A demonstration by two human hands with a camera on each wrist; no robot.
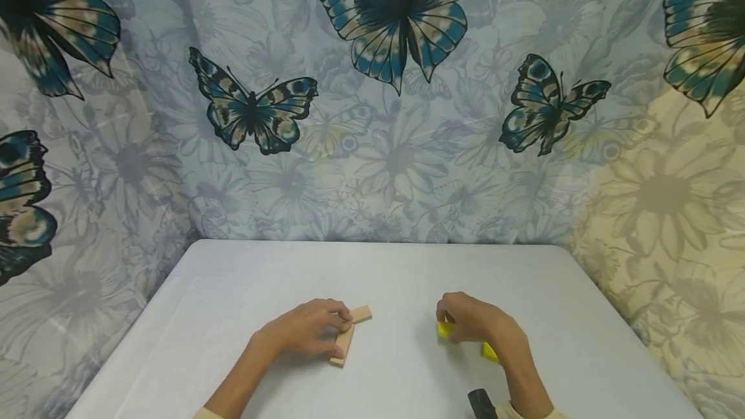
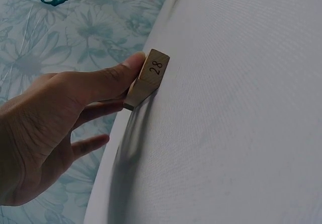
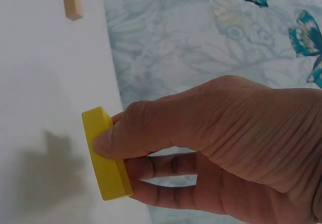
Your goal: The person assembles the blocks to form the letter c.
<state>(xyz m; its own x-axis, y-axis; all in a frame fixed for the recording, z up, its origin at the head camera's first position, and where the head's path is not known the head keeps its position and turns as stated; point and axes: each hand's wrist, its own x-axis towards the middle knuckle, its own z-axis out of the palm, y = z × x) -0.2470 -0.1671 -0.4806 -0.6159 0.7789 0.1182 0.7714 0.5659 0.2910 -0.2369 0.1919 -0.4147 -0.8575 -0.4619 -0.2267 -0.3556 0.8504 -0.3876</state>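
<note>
My left hand [image 1: 311, 327] pinches a plain wooden block [image 1: 345, 345] between thumb and fingers, at or just above the white table. In the left wrist view, the end of this block [image 2: 156, 67] bears the number 28. A second plain wooden block [image 1: 361, 313] lies just beyond it, near the fingertips. Over on the right, my right hand [image 1: 474, 317] grips a yellow block [image 1: 445, 329]. The right wrist view shows the thumb on the broad face of that yellow block [image 3: 105, 156], its shadow on the table. Another yellow block [image 1: 490, 352] sits beside the right wrist, partly hidden by it.
Both hands work over a white table [image 1: 396, 277]. Behind and beside it hangs cloth [image 1: 401, 173] printed with flowers and butterflies. A dark cylindrical object [image 1: 482, 403] shows at the right wrist, near the bottom edge of the head view.
</note>
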